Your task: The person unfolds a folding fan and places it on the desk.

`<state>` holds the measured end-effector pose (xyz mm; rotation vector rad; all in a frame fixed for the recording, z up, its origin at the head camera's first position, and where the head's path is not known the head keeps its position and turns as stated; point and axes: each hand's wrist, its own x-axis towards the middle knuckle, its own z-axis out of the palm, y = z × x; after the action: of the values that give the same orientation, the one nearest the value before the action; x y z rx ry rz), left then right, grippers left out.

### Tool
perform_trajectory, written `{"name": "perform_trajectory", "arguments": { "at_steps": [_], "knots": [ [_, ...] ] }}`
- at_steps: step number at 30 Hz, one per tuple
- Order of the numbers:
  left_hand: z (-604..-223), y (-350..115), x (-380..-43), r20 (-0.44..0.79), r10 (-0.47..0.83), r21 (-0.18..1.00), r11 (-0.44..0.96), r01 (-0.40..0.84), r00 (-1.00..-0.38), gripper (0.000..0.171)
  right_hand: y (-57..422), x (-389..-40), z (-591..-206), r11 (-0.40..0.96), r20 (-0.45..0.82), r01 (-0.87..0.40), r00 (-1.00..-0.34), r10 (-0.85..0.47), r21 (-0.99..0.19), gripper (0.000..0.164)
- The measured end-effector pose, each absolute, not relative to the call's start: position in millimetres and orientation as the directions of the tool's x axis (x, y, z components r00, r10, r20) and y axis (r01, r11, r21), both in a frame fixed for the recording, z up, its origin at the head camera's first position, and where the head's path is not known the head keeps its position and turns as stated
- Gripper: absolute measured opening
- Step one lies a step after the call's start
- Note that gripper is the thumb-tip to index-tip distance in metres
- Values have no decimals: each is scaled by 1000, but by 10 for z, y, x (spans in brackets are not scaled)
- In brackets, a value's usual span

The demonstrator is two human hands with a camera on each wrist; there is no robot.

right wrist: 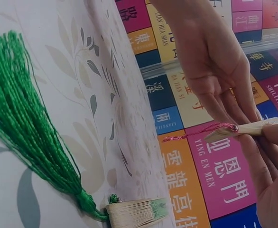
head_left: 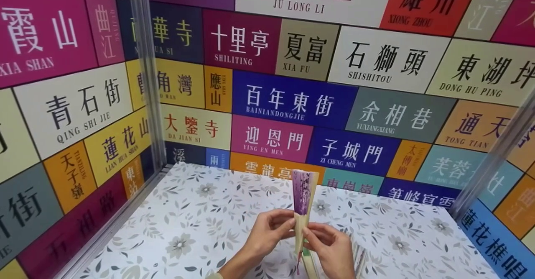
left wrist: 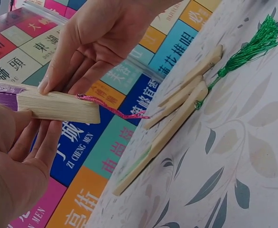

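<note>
A folded hand fan [head_left: 301, 193] with purple leaf and pale wooden ribs stands nearly upright between both hands in the head view. My left hand [head_left: 267, 231] pinches its ribs from the left, just below the purple part. From the other side my right hand [head_left: 332, 245] pinches the ribs slightly lower, thumb and fingertips against them. In the left wrist view a pinkish-red cord [left wrist: 115, 111] hangs from the fan's pivot end. Below the hands, more folded fans [left wrist: 172, 126] lie on the table; one carries a green tassel [right wrist: 39, 123].
The table [head_left: 179, 212] has a white cover with grey leaves and flowers. Panels [head_left: 292, 99] of coloured name signs stand behind it and at both sides, joined by clear corner strips [head_left: 152, 74].
</note>
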<state>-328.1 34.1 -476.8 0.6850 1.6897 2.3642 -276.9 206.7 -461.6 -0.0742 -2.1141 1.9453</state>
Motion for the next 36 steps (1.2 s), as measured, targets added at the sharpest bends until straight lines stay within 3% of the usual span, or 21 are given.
{"name": "perform_trajectory", "arguments": {
  "at_steps": [36],
  "knots": [
    [-4802, 335, -3286, 247, 336, 918, -382, 108, -909, 28, 2135, -2800, -4677, 59, 181, -174, -974, 137, -983, 32]
  ]
}}
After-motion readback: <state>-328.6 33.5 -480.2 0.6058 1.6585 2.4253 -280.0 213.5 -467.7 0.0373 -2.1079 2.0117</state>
